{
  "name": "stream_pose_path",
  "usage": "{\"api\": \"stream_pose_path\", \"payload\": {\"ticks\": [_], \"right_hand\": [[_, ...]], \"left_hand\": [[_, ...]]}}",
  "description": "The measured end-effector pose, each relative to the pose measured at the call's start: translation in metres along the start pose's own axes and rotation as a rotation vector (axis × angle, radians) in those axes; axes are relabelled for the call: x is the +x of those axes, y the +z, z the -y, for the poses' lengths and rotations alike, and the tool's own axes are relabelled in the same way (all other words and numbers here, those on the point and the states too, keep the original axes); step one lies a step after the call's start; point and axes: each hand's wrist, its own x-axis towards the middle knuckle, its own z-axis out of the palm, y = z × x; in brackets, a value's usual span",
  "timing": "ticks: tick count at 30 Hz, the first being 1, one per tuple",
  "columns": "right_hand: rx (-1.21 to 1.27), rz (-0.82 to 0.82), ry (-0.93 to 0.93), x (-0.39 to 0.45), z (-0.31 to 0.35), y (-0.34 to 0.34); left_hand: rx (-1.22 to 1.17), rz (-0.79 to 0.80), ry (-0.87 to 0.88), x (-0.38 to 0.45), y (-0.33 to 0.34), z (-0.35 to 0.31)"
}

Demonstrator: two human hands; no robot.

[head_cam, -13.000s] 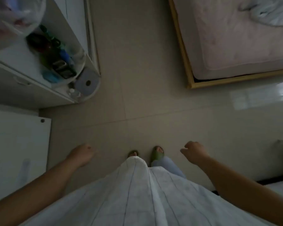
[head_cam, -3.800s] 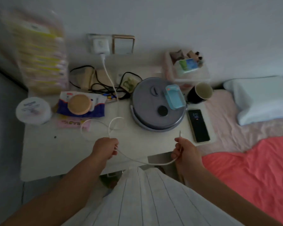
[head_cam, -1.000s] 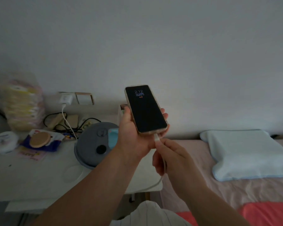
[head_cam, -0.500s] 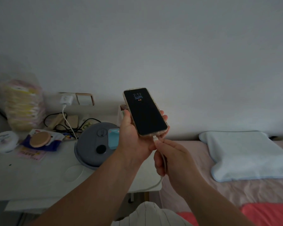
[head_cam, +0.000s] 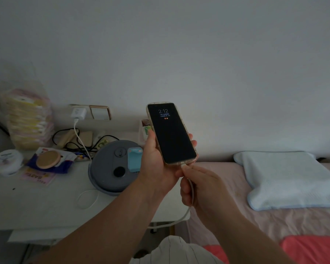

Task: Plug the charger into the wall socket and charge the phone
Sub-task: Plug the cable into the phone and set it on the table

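My left hand holds the phone upright in front of me, its dark screen showing 2:12. My right hand pinches the white cable right at the phone's bottom edge, where the plug meets the port. The white charger sits in the wall socket at the left. Its cable runs down over the white table, loops there, then comes up under the table edge to my right hand.
A grey round lidded pot with a blue box on it stands on the table. Left of it lie a white tub, a wooden disc, tangled black cords and a stacked packet. A bed with a pillow is on the right.
The phone has dropped slightly and tilted a little more upright in my left hand. My right hand stays at its bottom edge with the cable end.
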Motion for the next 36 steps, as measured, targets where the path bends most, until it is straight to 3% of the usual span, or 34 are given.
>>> {"api": "stream_pose_path", "payload": {"ticks": [12,21,24,28,32,36], "right_hand": [[0.031,0.05,-0.011,0.014,-0.001,-0.005],[0.001,0.001,-0.04,0.045,-0.013,-0.024],[0.064,-0.041,-0.102,0.063,-0.02,-0.024],[0.093,-0.049,-0.05,0.087,-0.043,-0.026],[0.018,-0.076,0.068,0.106,-0.077,-0.035],[-0.017,-0.102,0.204,0.122,-0.11,-0.044]], "left_hand": [[0.066,0.002,0.023,0.009,-0.004,-0.001],[0.093,-0.135,-0.01,0.023,-0.035,-0.004],[0.136,-0.147,-0.078,0.029,-0.05,0.004],[0.144,-0.138,-0.199,0.037,-0.076,0.021],[0.301,-0.37,-0.2,0.046,-0.109,0.035],[0.502,-0.501,-0.211,0.047,-0.134,0.049]]}}
